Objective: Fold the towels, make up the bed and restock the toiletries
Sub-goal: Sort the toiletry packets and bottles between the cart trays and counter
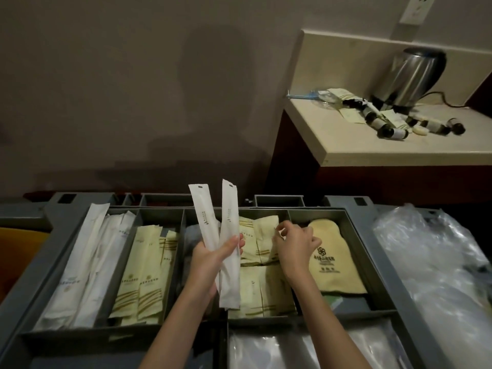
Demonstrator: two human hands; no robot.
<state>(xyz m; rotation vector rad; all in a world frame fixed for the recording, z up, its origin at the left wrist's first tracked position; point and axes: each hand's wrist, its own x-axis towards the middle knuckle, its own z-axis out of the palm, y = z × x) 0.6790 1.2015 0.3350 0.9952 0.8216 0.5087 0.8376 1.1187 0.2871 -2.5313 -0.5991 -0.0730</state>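
Observation:
A grey divided tray (183, 217) on the cart holds wrapped toiletries. My left hand (213, 258) grips two long white packets (215, 222), held upright above the tray's middle. My right hand (295, 245) hovers over the compartment of small cream sachets (259, 235), fingers curled and pinching; whether it holds a sachet is unclear. Long white packets (87, 259) fill the left compartment, cream packets (145, 275) the one beside it. A cream cloth mitt (335, 259) with dark print lies in the right compartment.
A pale countertop (372, 147) at upper right carries a steel kettle (410, 75), small dark bottles (391, 131) and scattered sachets. Clear plastic bags (436, 262) lie at the cart's right side. A plain wall stands behind the cart.

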